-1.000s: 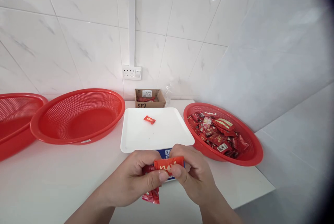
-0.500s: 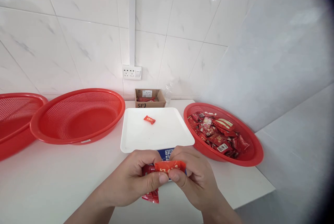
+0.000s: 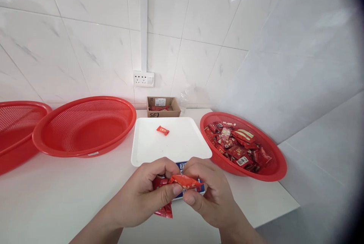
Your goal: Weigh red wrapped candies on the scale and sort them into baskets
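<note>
My left hand (image 3: pixel 152 192) pinches the left end of a small orange-red candy packet (image 3: pixel 184 180) between thumb and fingers. A darker red packet (image 3: pixel 165 211) is tucked in the same hand and sticks out below the thumb. At the other end of the candy packet are the bent fingers of my right hand (image 3: pixel 212 191), its thumb a little below the wrapper. Behind both hands stands a scale with a white tray (image 3: pixel 173 145), its blue keypad (image 3: pixel 182 166) partly hidden by them. One orange-red candy packet (image 3: pixel 163 130) lies on the tray.
To the right, a red basket (image 3: pixel 277 160) holds many red packets (image 3: pixel 234 147). Two red perforated baskets stand at the left, one nearer (image 3: pixel 85 134) and one cut off (image 3: pixel 19 134). A cardboard box (image 3: pixel 163 114) with red packets sits by the wall below a socket (image 3: pixel 143 79).
The candy packet has turned between my hands, so its printed face now tips downward. My right thumb has come off the wrapper and sits slightly lower.
</note>
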`<state>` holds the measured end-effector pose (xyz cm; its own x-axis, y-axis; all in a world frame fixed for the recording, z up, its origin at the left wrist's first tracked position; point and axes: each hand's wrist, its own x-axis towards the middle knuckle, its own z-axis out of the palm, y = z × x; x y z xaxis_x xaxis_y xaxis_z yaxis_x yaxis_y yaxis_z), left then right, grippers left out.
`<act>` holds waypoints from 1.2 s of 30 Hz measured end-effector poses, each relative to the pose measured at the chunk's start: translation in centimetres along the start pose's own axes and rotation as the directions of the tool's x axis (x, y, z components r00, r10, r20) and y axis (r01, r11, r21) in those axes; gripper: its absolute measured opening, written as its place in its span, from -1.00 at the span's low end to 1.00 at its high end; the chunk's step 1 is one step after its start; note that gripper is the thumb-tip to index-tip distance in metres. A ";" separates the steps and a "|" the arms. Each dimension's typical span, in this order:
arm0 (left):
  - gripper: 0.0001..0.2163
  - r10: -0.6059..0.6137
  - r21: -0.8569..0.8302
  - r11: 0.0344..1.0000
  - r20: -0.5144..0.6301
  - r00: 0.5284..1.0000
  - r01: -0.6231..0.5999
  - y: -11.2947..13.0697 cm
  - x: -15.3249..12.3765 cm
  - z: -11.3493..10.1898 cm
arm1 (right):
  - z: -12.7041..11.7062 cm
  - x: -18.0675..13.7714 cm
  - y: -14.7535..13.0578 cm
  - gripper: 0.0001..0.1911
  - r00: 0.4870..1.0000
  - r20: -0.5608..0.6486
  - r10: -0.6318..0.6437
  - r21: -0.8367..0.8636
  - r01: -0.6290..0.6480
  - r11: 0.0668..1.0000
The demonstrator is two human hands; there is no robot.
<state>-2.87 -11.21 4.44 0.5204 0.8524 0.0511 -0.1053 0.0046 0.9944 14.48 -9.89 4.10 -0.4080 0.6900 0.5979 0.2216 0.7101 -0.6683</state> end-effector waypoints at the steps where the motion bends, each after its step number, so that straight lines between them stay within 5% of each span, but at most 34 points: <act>1: -0.79 -0.005 0.007 1.000 -0.002 1.000 0.005 -0.1 0.0 0.0 | 0.0 0.0 0.0 -0.59 1.000 0.008 0.002 -0.008 -0.002 1.000; 9: -0.81 -0.107 -0.008 0.994 0.041 0.993 0.107 -0.2 0.2 -0.1 | 0.0 0.1 0.1 -0.60 0.995 0.095 -0.004 -0.051 0.009 0.999; 15: -0.74 0.003 -0.189 0.982 -0.018 1.000 -0.006 -0.6 1.3 0.2 | -0.4 0.1 0.2 -0.63 0.999 0.001 0.048 -0.019 -0.048 0.999; 22: -0.83 -0.327 -0.766 0.642 -0.223 0.918 0.043 -1.1 3.5 -0.3 | -2.0 -0.5 2.3 -0.64 0.963 -0.170 0.208 -0.207 -0.242 0.948; 26: -0.89 -0.442 -0.863 0.505 -0.287 0.850 -0.029 -1.2 4.3 -0.7 | -4.5 -1.3 4.9 -0.62 0.896 -0.315 0.314 -0.437 -0.430 0.790; 30: -0.94 -0.456 -0.864 0.491 -0.367 0.811 -0.115 -1.2 4.6 -0.7 | -8.0 -2.1 8.1 -0.57 0.772 -0.441 0.458 -0.607 -0.632 0.481; 33: -0.80 -0.445 -0.863 0.487 -0.379 0.812 -0.136 -1.4 4.6 -0.6 | -10.1 -3.0 10.1 -0.57 0.656 -0.476 0.586 -0.646 -0.713 0.274; 36: -0.75 -0.415 -0.845 0.520 -0.378 0.827 -0.125 -1.4 4.5 -0.6 | -11.0 -3.8 11.6 -0.59 0.604 -0.460 0.651 -0.636 -0.736 0.233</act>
<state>-0.85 -7.05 3.23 0.1535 0.9013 -0.4052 -0.8358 0.3372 0.4333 28.36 -2.71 -1.07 0.3055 0.9434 0.1292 0.9151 -0.2533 -0.3139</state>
